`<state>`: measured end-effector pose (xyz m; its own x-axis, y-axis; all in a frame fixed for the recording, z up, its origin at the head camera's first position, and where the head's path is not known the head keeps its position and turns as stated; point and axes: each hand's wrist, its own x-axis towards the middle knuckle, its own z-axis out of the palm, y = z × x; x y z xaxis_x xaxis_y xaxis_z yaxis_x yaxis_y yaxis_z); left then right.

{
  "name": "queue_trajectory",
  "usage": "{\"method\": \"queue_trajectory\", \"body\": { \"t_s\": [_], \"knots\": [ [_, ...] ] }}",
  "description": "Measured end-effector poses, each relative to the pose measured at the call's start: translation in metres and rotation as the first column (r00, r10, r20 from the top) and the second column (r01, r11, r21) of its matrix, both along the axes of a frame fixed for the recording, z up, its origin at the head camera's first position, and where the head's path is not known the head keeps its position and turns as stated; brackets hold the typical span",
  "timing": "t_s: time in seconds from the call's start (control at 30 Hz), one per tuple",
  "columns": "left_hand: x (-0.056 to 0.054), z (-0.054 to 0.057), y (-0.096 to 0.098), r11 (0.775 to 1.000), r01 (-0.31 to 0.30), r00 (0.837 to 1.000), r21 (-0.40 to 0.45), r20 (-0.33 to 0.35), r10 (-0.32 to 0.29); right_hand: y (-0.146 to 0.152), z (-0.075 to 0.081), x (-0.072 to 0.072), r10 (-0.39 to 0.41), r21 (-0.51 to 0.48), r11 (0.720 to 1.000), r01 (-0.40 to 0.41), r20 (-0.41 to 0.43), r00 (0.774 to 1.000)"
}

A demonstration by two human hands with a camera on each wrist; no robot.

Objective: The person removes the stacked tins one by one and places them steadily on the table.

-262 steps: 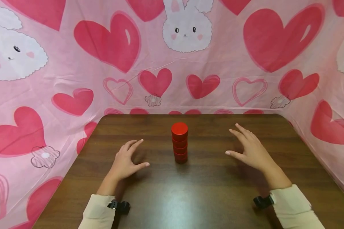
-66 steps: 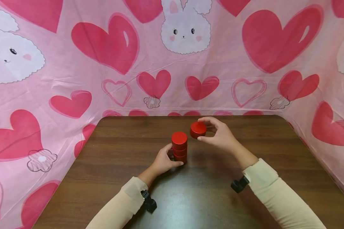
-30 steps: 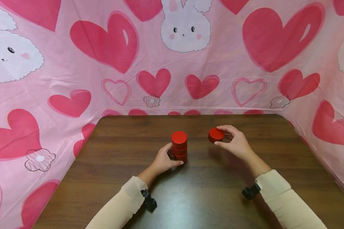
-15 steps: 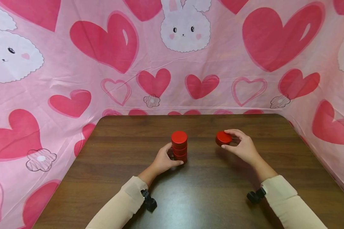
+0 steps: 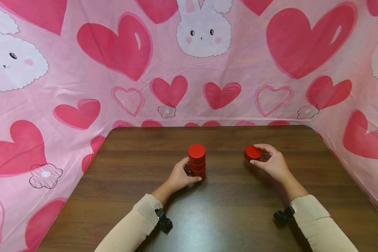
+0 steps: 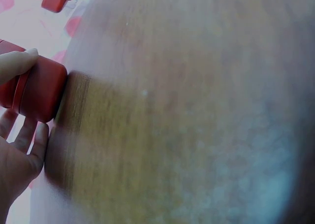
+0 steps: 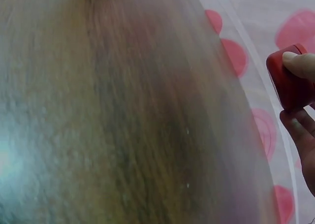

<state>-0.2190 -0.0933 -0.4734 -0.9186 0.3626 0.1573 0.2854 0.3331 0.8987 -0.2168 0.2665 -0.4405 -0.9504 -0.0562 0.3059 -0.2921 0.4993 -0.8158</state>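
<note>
A short stack of red metallic cylinders [image 5: 196, 153] stands upright near the table's middle. My left hand [image 5: 178, 176] grips its lower part from the left, thumb in front and fingers curled behind. In the left wrist view, the thumb and fingers lie on opposite sides of the red stack [image 6: 45, 88], its bottom piece against the wood. To the right, my right hand [image 5: 274, 166] pinches a single red cylinder [image 5: 252, 153] by its side, thumb near and fingers far. The right wrist view has this red cylinder [image 7: 288, 81] between thumb and fingertips, beyond the table edge in that view.
The dark brown wooden table [image 5: 220, 224] has rounded far corners. A pink cloth [image 5: 204, 66] printed with hearts and bunnies hangs behind it and along both sides. Each wrist carries a small black camera on a strap, below the cream sleeves [image 5: 318, 217].
The full stack lost its top cylinder to my right hand, which has carried it rightward and a little nearer, slowing lately. My left hand came to the stack and has stayed gripping it.
</note>
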Motion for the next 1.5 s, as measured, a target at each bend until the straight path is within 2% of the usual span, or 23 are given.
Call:
{"method": "queue_trajectory", "body": {
  "t_s": [0.07,0.2,0.77,1.03,1.27,1.5],
  "knots": [
    [0.000,0.000,0.000,1.000,0.001,1.000,0.002,0.003,-0.001,0.007,-0.011,-0.006,-0.016,0.012,1.000,0.016,0.002,1.000],
    [0.000,0.000,0.000,1.000,0.007,1.000,0.008,0.004,-0.007,0.013,-0.018,-0.009,-0.042,0.026,0.999,0.042,-0.001,0.999],
    [0.000,0.000,-0.001,1.000,0.011,1.000,0.021,0.007,-0.011,0.035,-0.036,-0.014,-0.139,0.095,0.986,0.137,0.007,0.990],
    [0.000,0.000,-0.001,1.000,0.013,1.000,0.022,-0.004,-0.013,0.044,-0.037,-0.014,-0.190,0.109,0.976,0.188,0.010,0.982],
    [0.000,0.001,-0.001,1.000,0.009,1.000,0.027,0.005,-0.009,0.051,-0.036,-0.015,-0.217,0.142,0.968,0.207,0.059,0.974],
    [0.002,0.002,-0.001,0.999,0.019,1.000,0.034,0.005,-0.019,0.053,-0.036,-0.014,-0.212,0.128,0.971,0.202,0.076,0.974]
  ]
}}
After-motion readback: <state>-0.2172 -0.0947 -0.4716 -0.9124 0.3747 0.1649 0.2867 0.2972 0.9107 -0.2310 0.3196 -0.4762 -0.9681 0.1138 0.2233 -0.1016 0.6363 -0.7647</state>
